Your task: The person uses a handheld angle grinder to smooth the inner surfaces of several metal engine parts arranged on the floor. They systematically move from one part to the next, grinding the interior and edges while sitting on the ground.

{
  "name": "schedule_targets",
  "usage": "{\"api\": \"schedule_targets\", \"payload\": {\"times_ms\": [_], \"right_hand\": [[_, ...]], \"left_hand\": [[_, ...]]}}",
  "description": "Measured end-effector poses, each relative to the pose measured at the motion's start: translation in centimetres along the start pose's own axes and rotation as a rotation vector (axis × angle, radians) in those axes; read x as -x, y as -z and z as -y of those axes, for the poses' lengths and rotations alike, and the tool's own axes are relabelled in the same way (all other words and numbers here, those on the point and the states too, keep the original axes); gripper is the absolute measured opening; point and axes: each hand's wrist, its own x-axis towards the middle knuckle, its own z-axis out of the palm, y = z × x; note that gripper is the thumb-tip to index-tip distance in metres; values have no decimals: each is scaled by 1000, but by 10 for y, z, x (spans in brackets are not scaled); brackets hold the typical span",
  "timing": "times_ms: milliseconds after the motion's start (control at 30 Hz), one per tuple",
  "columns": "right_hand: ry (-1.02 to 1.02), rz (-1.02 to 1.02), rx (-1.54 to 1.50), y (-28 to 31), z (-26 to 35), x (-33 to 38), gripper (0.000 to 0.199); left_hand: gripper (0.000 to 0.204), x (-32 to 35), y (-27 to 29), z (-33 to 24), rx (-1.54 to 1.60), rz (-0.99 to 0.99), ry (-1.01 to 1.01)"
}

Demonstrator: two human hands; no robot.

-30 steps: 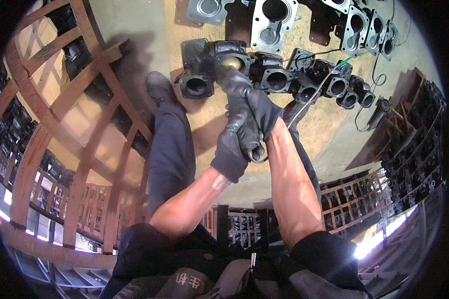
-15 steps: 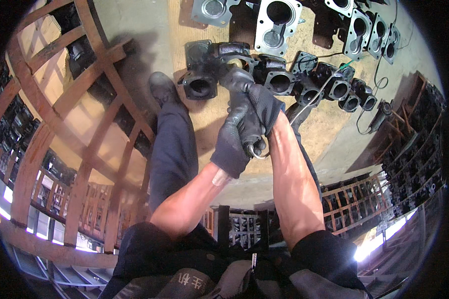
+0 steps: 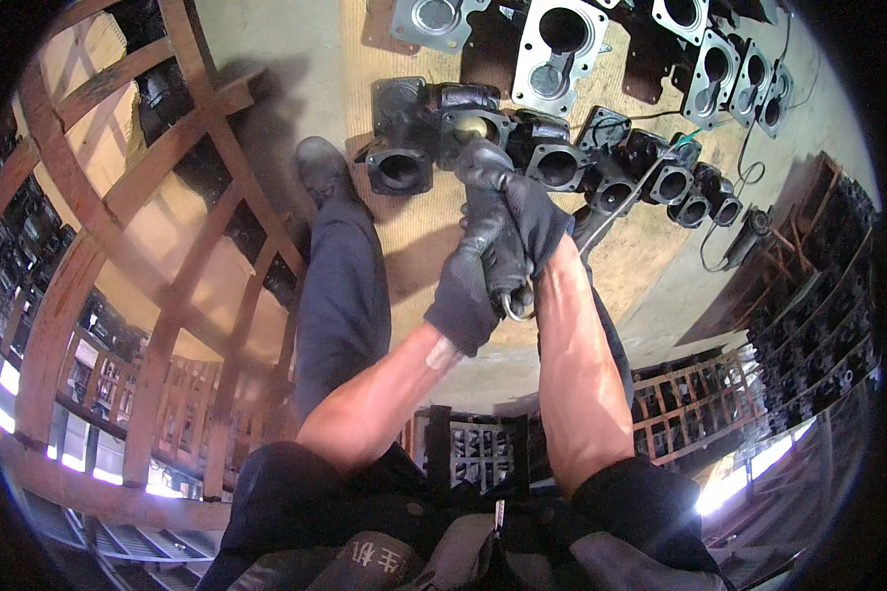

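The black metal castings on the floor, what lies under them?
A tan woven mat lies under the black metal castings, over grey concrete floor. The gloved hands cover part of it.

Tool (image 3: 503, 258): a dark, elongated implement held upright near the centre of the frame, slightly above the middle. A metal ring shows at its lower end; the upper end is covered by dark gloves. Its type cannot be determined.

Black casting (image 3: 434, 133): a dark metal housing with a round bore facing the camera and a square flange. It lies on the tan mat, upper centre of the frame, directly above the tool's upper end.
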Motion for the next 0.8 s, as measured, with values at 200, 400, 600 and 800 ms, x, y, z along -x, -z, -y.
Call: {"api": "schedule_targets", "payload": {"times_ms": [200, 400, 600, 800], "right_hand": [[-48, -7, -69, -15, -3, 30, 40], [-60, -33, -106, -18, 1, 39, 41], [-13, -10, -80, -16, 2, 15, 39], [49, -9, -84, -9, -8, 11, 38]], "left_hand": [[26, 24, -3, 9, 46, -41, -15], [25, 30, 1, 5, -86, 41, 10], [27, 5, 3, -1, -36, -13, -22], [28, 8, 6, 4, 6, 8, -48]]}}
